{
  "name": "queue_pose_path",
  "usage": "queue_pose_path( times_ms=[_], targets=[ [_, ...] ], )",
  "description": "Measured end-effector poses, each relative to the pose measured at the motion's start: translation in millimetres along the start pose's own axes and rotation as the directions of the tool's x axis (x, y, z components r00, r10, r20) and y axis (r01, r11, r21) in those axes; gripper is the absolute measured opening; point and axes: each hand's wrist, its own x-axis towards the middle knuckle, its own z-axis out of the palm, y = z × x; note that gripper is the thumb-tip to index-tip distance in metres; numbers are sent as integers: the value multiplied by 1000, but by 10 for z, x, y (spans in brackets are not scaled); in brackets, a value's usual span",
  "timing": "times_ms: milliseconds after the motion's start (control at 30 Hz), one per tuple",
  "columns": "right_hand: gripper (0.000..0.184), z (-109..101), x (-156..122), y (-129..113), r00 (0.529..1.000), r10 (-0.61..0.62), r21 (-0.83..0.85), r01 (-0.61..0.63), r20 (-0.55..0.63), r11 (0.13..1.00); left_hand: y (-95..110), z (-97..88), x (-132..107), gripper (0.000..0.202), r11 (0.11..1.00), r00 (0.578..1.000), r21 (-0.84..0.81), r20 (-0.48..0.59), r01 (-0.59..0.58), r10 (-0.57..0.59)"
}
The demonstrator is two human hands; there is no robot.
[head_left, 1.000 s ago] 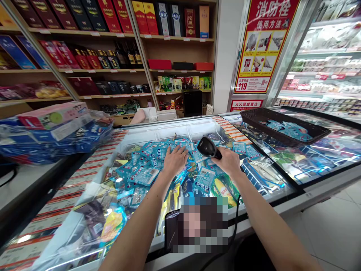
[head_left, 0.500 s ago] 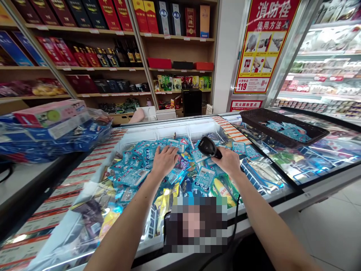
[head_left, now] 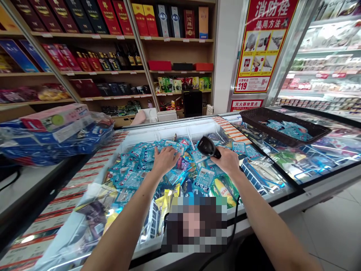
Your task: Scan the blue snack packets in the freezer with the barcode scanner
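My right hand [head_left: 228, 161] is closed round the handle of a black barcode scanner [head_left: 207, 146], whose head points to the left. My left hand [head_left: 166, 160] lies palm down with its fingers stretched out over the spread of small blue packets [head_left: 134, 177]; whether it presses on one is hidden under the palm. Another blue packet [head_left: 205, 177], its printed back up, lies below the scanner. The packets rest on the glass top of a chest freezer, with yellow bags [head_left: 166, 199] seen beneath.
A dark brown tray [head_left: 254, 116] with several blue packets stands at the right on the freezer. Plastic-wrapped blue packs [head_left: 56, 148] with a pink box [head_left: 55, 116] lie at the left. The scanner's black cable [head_left: 235, 222] hangs over the front edge. Shelves [head_left: 175, 39] stand behind.
The view has shifted slightly. My left hand has moved a little to the right over the blue packets; my right hand still holds the scanner in nearly the same place.
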Motion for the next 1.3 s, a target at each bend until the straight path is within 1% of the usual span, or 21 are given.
queue_pose_path(
  times_ms=[67, 133, 167, 233, 333, 400, 500, 567, 600, 667, 733, 800, 833, 900, 967, 1033, 1100, 1167, 1200, 1300],
  targets=[
    [38, -16, 5, 1, 1000, 9, 12, -9, 8, 1000, 89, 2, 51, 36, 1000, 998, 3, -63, -19, 20],
    [38, -48, 14, -1, 1000, 13, 29, -13, 22, 999, 207, 35, 108, 36, 997, 995, -42, -83, -64, 60],
    [37, -67, 19, -2, 1000, 11, 39, -12, 29, 999, 273, 66, 138, 39, 993, 995, -78, -63, -86, 81],
    [36, -109, 27, -7, 999, 1, 55, -4, 49, 998, 405, 152, 194, 47, 984, 993, -143, 17, -109, 113],
    [33, -161, 32, -16, 998, -6, 57, 3, 63, 998, 546, 290, 256, 58, 978, 982, -186, 146, -95, 123],
    [32, -182, 30, -24, 998, -10, 57, 7, 58, 998, 579, 342, 278, 60, 978, 977, -183, 171, -96, 127],
    [33, -194, 21, -35, 999, -17, 63, 14, 42, 998, 554, 323, 275, 59, 986, 987, -141, 114, -94, 110],
    [34, -190, 13, -44, 999, -22, 64, 19, 38, 998, 510, 266, 240, 59, 990, 997, -131, 53, -49, 57],
    [33, -183, 8, -49, 999, -28, 64, 26, 36, 998, 485, 233, 211, 58, 988, 999, -153, 26, -19, 23],
    [32, -160, -4, -58, 998, -48, 64, 46, 32, 997, 431, 176, 130, 51, 966, 999, -257, -19, 39, -45],
    [33, -122, -19, -65, 997, -70, 60, 69, 13, 996, 375, 139, 28, 42, 914, 990, -394, -52, 98, -129],
    [33, -73, -36, -65, 995, -95, 57, 96, -17, 994, 318, 125, -75, 38, 831, 969, -531, -63, 168, -237],
    [34, -47, -44, -63, 993, -111, 60, 112, -33, 992, 289, 125, -120, 38, 771, 955, -603, -52, 203, -291],
    [35, -1, -58, -55, 987, -150, 75, 154, -54, 985, 231, 134, -189, 37, 618, 926, -746, -1, 250, -376],
    [36, 32, -65, -49, 980, -186, 90, 192, -70, 977, 175, 148, -224, 36, 468, 909, -848, 40, 251, -416],
    [36, 44, -63, -52, 975, -205, 93, 213, -86, 973, 128, 165, -233, 37, 375, 903, -902, 36, 214, -429],
    [34, 32, -49, -66, 970, -225, 81, 233, -92, 969, 96, 183, -227, 40, 320, 905, -934, 8, 158, -426],
    [33, -1, -22, -93, 960, -265, 62, 271, -87, 961, 78, 204, -219, 42, 295, 909, -946, -4, 132, -416],
    [33, -23, -4, -109, 953, -291, 51, 296, -83, 954, 72, 214, -216, 40, 299, 913, -945, 0, 134, -409],
    [32, -80, 57, -157, 930, -359, 13, 361, -84, 932, 61, 236, -216, 31, 345, 919, -924, 15, 163, -395]
  ],
)
